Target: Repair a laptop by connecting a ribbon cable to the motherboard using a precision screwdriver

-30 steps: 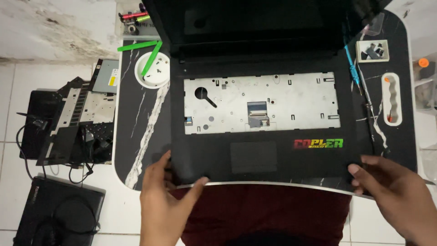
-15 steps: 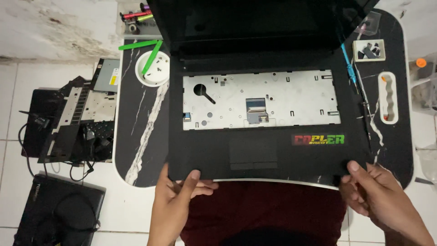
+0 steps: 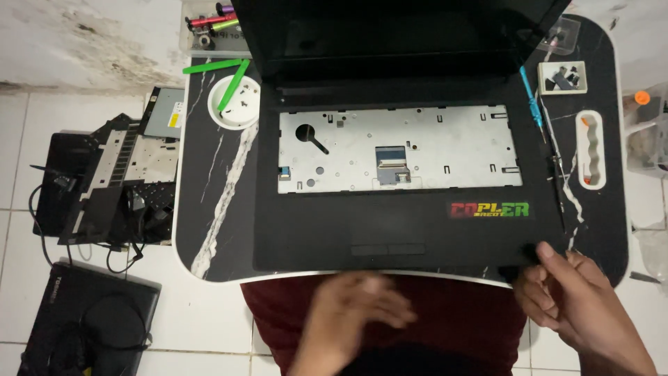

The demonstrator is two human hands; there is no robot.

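A black laptop (image 3: 327, 230) lies open on the dark marbled table (image 3: 216, 202), its keyboard removed so the bare metal tray (image 3: 431, 150) shows. A coloured sticker (image 3: 488, 209) sits on the palm rest at the right. My right hand (image 3: 570, 299) touches the laptop's front right corner with its fingertips. My left hand (image 3: 355, 313) is blurred, off the laptop, over my dark red lap below the table's front edge, fingers spread and holding nothing.
A white round dish (image 3: 233, 104) with green pry tools and screws stands at the left of the laptop. A blue screwdriver (image 3: 532, 104), a small parts box (image 3: 563, 76) and a white tray (image 3: 591, 150) lie at the right. Dismantled laptop parts (image 3: 111, 181) sit on the floor.
My left hand has let go of the laptop's front left corner and moved right and down toward my lap. My right hand has stayed at the front right corner.
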